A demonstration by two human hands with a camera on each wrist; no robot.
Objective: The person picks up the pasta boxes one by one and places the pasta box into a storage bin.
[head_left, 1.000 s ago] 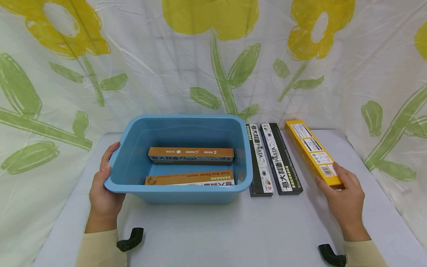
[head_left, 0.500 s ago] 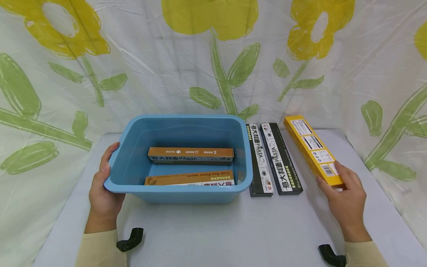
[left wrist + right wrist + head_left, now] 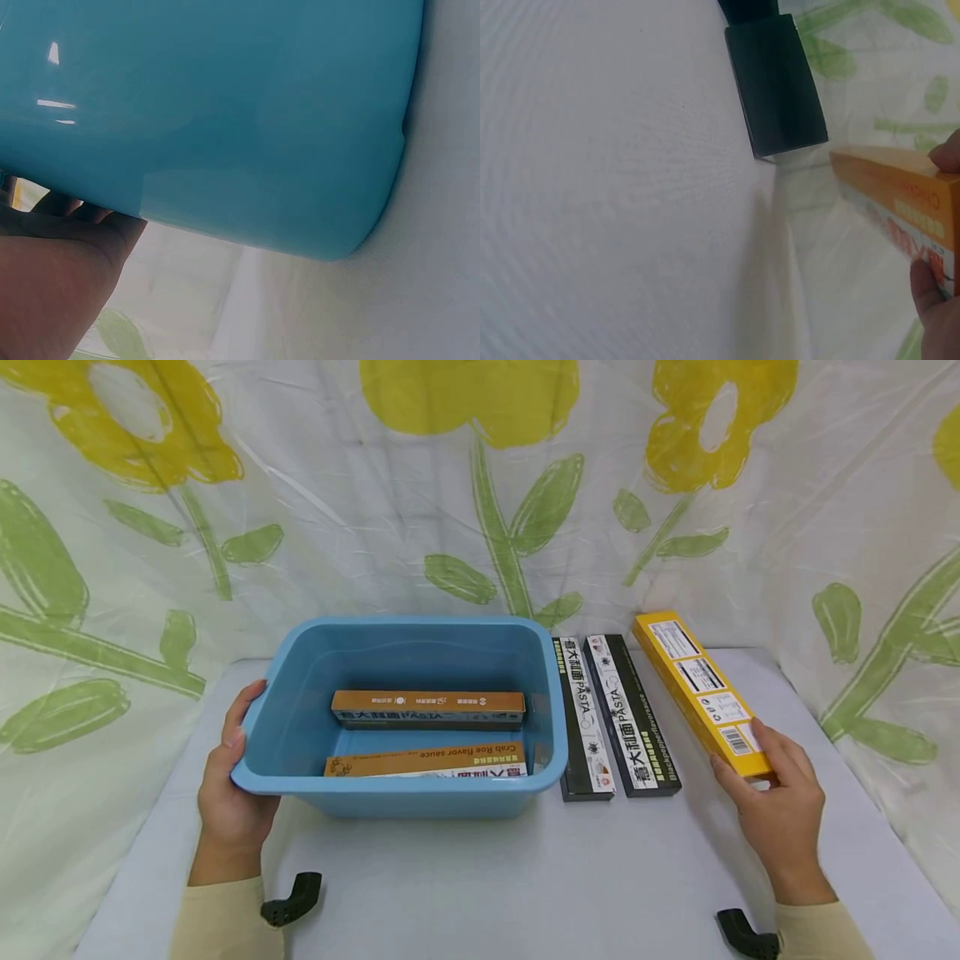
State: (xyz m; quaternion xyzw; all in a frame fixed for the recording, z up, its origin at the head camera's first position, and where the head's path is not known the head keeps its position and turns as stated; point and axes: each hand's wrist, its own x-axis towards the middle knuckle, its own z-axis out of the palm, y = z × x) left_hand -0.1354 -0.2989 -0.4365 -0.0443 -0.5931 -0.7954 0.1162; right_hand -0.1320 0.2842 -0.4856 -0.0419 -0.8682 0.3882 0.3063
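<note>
Table (image 3: 480, 885), tub (image 3: 420, 802) in left hand (image 3: 234, 789), yellow box (image 3: 699, 692) — in right hand (image 3: 782, 806)

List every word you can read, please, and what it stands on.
"意大利面 PASTA": far brown box, left black box, right black box.
"Blackpepperflavorsauce": right black box.
"Crab Roe flavor sauce": near brown box.
"Chicke…": yellow box.
Remaining print: too small, blurred or hidden.

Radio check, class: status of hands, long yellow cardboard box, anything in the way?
Left hand gripping blue rectangular plastic tub. Right hand holding long yellow cardboard box by near end. Possible obstruction: two long black-and-white cardboard boxes between it and tub.
</note>
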